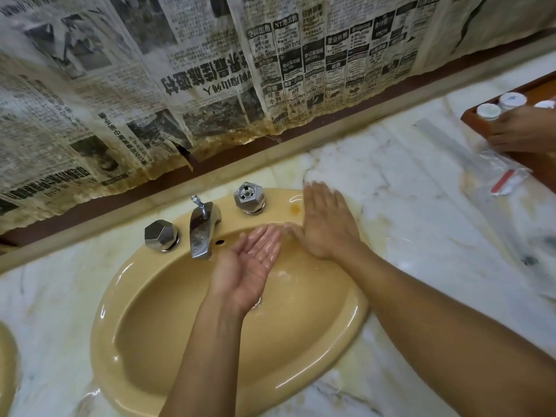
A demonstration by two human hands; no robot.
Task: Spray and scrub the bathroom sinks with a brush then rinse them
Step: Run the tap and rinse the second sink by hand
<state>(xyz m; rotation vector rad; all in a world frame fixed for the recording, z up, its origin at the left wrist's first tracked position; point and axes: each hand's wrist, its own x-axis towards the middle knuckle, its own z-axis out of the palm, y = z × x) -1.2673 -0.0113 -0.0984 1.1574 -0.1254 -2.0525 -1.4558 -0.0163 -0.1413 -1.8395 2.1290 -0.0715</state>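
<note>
The yellow sink [103, 326] is sitting sunk into the marble surface [421, 206], toward its back edge, with a second basin [4, 371] just showing at the surface's left edge. The left hand [252, 263] is hovering palm-up over the bowl beside the spout [202, 233], loosely cupped, glistening wet and holding nothing solid. The right hand [325, 224] is lying flat with straight fingers across the sink's back right rim, next to an orange stain [295, 208]. Whether water is running is not clear. No brush or spray bottle is showing. The sink is looking like glazed ceramic: hard, fixed in place, and slick where it is wet, so a palm is likely sliding easily over it and needing firm downward pressure rather than any grip. The places to take hold are probably the two faceted chrome knobs [161, 235] [249, 197] either side of the spout; their flat faces are offering purchase even to wet fingers. Toward the surface's far right corner another hand [523, 130] is resting at a wooden tray [475, 123] of white-lidded jars [489, 111], with a clear plastic bag [496, 173] lying just beside it. Stained newspaper [180, 85] is covering the wall behind.
</note>
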